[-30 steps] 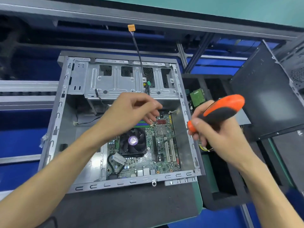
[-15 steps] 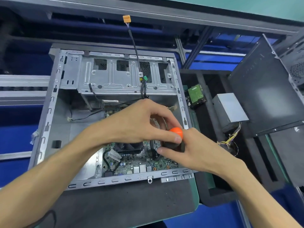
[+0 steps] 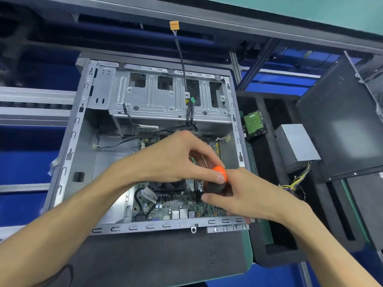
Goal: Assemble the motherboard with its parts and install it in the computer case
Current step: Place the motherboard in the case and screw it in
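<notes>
Alongside the open computer case, to its right, lay a dark foam tray holding a green-boarded drive and a grey power supply with yellow wires trailing from it; a black side panel leaned just beyond. A black cable with an orange connector ran upward from the drive cage at the case's far end. The case rested on a dark mat on the desk. The motherboard lay flat inside the case, toward its near right corner, with its fan largely covered by the left hand. Left fingers were curled, the thumb pressing on the orange cap of a screwdriver that stood above the board. The right hand gripped the dark handle just below, fingers wrapped round it. The screwdriver's shaft and tip were hidden behind both hands, so its contact point on the board could not be made out. Much of the board's middle was likewise covered.
</notes>
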`<act>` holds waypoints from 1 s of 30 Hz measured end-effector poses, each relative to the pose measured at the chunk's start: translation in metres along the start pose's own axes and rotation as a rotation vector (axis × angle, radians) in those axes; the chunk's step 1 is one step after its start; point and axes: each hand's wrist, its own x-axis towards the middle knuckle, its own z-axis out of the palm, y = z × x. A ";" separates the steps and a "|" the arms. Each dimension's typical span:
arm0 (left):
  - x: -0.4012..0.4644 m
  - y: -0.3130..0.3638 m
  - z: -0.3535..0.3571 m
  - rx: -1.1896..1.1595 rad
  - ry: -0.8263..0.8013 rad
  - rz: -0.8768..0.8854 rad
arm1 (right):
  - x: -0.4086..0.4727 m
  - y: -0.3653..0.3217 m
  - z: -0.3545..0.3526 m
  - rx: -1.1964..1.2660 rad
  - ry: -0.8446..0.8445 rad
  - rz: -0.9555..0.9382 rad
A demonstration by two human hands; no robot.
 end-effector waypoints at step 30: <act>-0.005 -0.005 0.006 0.002 -0.019 -0.010 | 0.001 0.005 0.008 -0.115 0.004 0.008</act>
